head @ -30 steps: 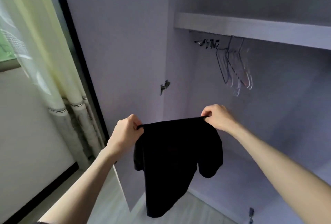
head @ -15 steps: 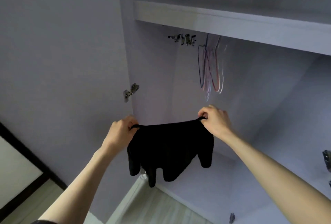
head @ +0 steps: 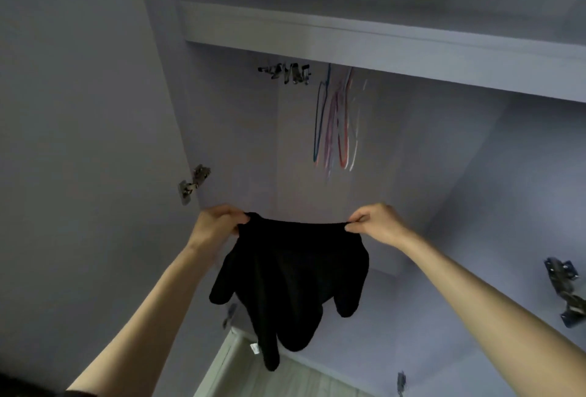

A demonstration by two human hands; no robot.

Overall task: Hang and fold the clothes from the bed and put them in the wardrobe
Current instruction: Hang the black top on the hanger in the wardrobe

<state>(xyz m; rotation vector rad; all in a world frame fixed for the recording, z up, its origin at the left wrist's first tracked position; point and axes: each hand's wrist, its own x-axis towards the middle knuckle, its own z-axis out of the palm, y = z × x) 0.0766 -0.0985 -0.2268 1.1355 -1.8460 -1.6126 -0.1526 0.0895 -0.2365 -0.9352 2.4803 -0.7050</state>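
Observation:
A black t-shirt (head: 291,276) hangs stretched between both hands in front of the open wardrobe (head: 459,193). My left hand (head: 218,223) grips one end of its top edge. My right hand (head: 375,222) pinches the other end. The sleeves and body dangle below. Several thin coloured wire hangers (head: 336,123) hang under the shelf, above and behind the shirt.
A white shelf (head: 348,38) spans the wardrobe's top. The open left door (head: 79,142) stands at my left, with a metal hinge (head: 193,182) on its edge. More hinges (head: 564,288) sit at the right. Pale floor (head: 285,377) shows below.
The view has swung right and closer to the wardrobe interior; the curtain and window left the frame. Both hands keep hold of the black shirt, which now hangs more bunched.

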